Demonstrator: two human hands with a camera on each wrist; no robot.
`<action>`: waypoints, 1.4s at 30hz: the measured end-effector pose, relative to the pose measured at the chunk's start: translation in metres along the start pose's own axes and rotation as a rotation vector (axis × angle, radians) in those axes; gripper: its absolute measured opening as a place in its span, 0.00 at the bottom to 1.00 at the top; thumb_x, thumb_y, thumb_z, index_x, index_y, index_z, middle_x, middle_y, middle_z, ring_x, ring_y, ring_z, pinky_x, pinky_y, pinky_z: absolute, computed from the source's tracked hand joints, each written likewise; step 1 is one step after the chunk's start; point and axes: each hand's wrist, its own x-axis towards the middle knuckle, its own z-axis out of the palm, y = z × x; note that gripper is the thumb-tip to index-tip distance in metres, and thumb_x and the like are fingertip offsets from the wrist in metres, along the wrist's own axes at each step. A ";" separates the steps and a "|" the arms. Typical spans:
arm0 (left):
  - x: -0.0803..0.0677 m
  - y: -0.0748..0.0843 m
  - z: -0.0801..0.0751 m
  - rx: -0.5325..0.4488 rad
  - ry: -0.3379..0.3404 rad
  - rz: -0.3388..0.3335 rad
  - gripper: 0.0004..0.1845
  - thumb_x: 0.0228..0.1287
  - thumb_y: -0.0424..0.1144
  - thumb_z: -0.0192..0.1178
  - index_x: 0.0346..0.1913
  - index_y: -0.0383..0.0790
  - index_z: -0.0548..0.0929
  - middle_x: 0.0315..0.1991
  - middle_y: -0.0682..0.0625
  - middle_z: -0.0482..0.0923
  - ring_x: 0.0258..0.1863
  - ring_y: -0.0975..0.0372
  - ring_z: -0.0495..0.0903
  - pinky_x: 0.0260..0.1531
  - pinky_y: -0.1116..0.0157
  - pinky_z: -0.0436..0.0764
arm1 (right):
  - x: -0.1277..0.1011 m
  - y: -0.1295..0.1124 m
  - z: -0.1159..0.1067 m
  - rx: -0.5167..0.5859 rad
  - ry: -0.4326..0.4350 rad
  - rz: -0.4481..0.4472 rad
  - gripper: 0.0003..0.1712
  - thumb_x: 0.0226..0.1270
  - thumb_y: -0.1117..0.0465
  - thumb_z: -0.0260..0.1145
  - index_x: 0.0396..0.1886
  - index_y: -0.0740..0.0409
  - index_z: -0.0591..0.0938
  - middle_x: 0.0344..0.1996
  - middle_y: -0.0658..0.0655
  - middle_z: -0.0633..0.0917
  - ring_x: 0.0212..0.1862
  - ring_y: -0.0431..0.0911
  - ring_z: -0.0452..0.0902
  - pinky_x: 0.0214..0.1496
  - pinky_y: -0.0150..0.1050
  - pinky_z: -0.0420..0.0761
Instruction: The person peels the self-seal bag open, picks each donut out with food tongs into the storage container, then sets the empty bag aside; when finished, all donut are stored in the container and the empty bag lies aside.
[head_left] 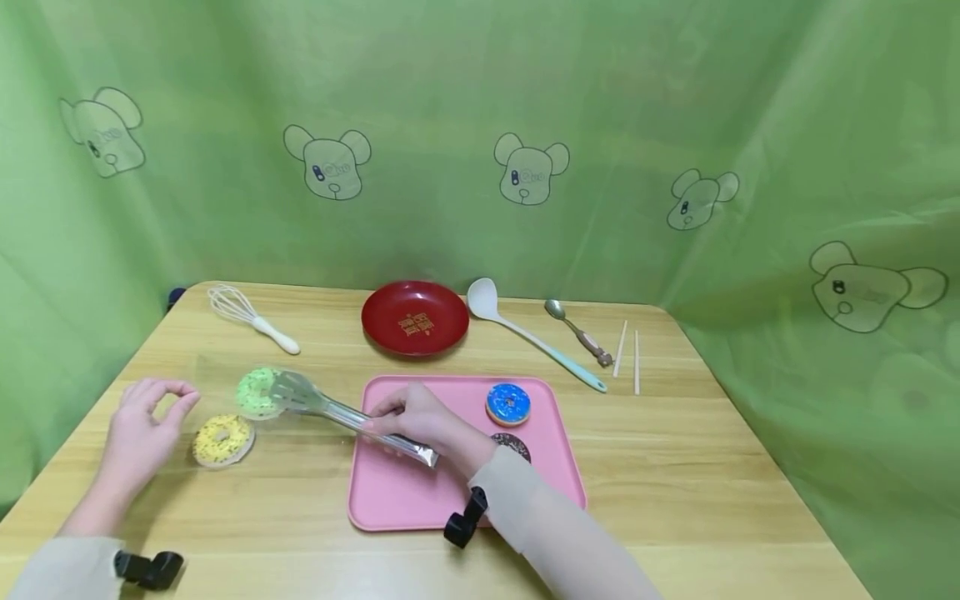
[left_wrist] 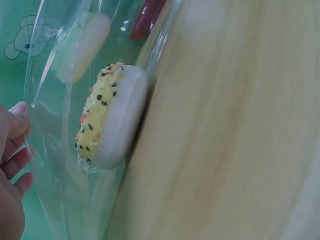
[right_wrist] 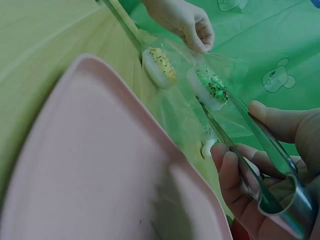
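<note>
My left hand [head_left: 174,395] pinches the edge of a clear plastic bag [head_left: 213,392] that lies on the wooden table. A yellow sprinkled donut [head_left: 222,439] sits inside the bag, close up as the yellow donut [left_wrist: 110,117] in the left wrist view. My right hand [head_left: 396,415] grips metal tongs [head_left: 330,407] whose tips clamp a green donut [head_left: 257,392] at the bag's mouth. The right wrist view shows the tongs [right_wrist: 250,137] holding the green donut [right_wrist: 211,87] beside the yellow donut [right_wrist: 160,67]. A blue donut [head_left: 507,404] and a chocolate donut [head_left: 516,444], partly hidden by my wrist, rest on the pink tray [head_left: 420,492].
A red plate [head_left: 415,317] stands behind the tray. A whisk [head_left: 251,317] lies at the back left. A white ladle [head_left: 525,333], a spoon [head_left: 577,331] and chopsticks [head_left: 628,350] lie at the back right. Green curtains close in the table.
</note>
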 end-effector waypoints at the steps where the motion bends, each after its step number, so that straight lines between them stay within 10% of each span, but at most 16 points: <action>1: 0.000 0.000 0.000 0.002 -0.001 0.002 0.04 0.63 0.31 0.58 0.36 0.31 0.78 0.40 0.43 0.73 0.46 0.60 0.62 0.51 0.55 0.63 | -0.004 0.001 -0.002 0.002 0.002 0.004 0.09 0.53 0.60 0.72 0.35 0.57 0.86 0.22 0.59 0.83 0.18 0.44 0.75 0.18 0.34 0.76; 13: 0.000 -0.002 0.003 -0.002 0.006 0.019 0.04 0.61 0.31 0.60 0.36 0.32 0.79 0.39 0.45 0.74 0.44 0.67 0.62 0.46 0.68 0.62 | -0.044 0.016 -0.034 -0.028 0.026 -0.003 0.12 0.54 0.58 0.72 0.38 0.56 0.85 0.29 0.59 0.84 0.24 0.49 0.79 0.25 0.40 0.82; 26: 0.000 -0.001 0.006 -0.020 -0.013 -0.007 0.05 0.63 0.31 0.58 0.37 0.30 0.78 0.40 0.41 0.73 0.46 0.57 0.63 0.52 0.44 0.64 | -0.086 0.034 -0.089 -0.167 0.113 -0.036 0.17 0.53 0.57 0.72 0.41 0.63 0.84 0.29 0.55 0.84 0.30 0.45 0.79 0.33 0.38 0.81; 42: 0.002 -0.002 0.007 -0.004 -0.019 -0.006 0.05 0.63 0.32 0.58 0.36 0.30 0.78 0.40 0.41 0.73 0.45 0.55 0.63 0.47 0.48 0.64 | -0.122 0.040 -0.133 -0.300 0.129 -0.082 0.15 0.55 0.60 0.70 0.40 0.65 0.83 0.27 0.54 0.83 0.29 0.43 0.76 0.30 0.32 0.78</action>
